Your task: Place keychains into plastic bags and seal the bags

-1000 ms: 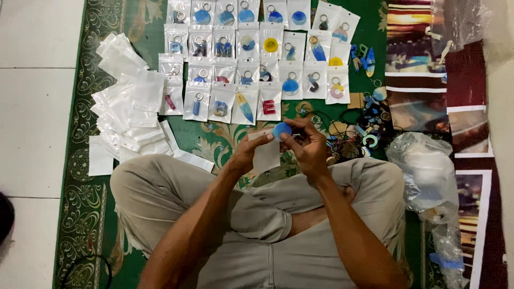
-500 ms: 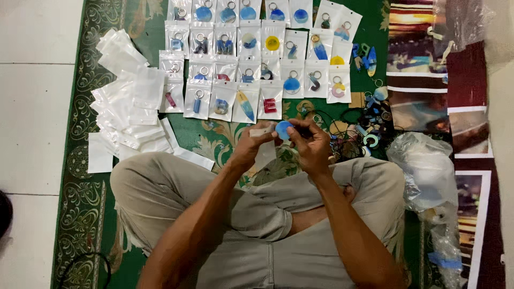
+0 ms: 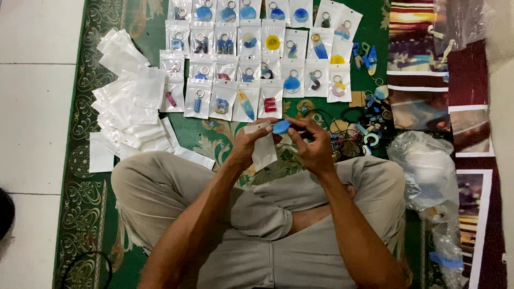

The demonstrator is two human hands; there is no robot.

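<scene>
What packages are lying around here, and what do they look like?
Filled pouches: rows at the top of the green rug, small clear-white rectangles with coloured keychains inside.
Empty pouches: loose white pile at left.
Held pouch: white, in the left hand.
Plastic bag: crumpled, clear, at right.

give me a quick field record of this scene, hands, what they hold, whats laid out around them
left hand: holds a small clear pouch
right hand: pinches a blue round charm at the pouch mouth
ahead: rows of bagged keychains on the green rug
left side: pile of empty pouches
right side: loose charms, crumpled plastic bag
</scene>
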